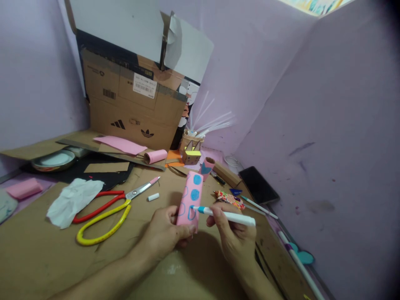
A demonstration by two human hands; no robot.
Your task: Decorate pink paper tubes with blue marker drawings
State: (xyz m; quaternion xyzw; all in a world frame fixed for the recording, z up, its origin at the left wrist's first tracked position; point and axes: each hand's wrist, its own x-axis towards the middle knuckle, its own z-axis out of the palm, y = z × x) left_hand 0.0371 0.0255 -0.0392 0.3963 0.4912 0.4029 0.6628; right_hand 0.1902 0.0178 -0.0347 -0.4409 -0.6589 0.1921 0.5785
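My left hand (167,229) grips the lower end of a pink paper-covered tube (186,196), holding it tilted above the cardboard. Blue circles run along the tube; the upper two on the right are filled in, while others are outlines. In my right hand (236,233) is a white marker (231,215) with a blue tip end, which touches a lower circle outline on the tube. A small white marker cap (153,197) lies to the left of the tube. Behind the tube stands another pink tube (207,166) with a blue shape on it.
Scissors (125,200) with red and yellow handles lie left, beside crumpled white tissue (75,200). A large cardboard box (125,104) stands at the back. Further right are a dark phone or tablet (258,184) and a colourful patterned item (229,198). A pink roll (156,156) lies behind.
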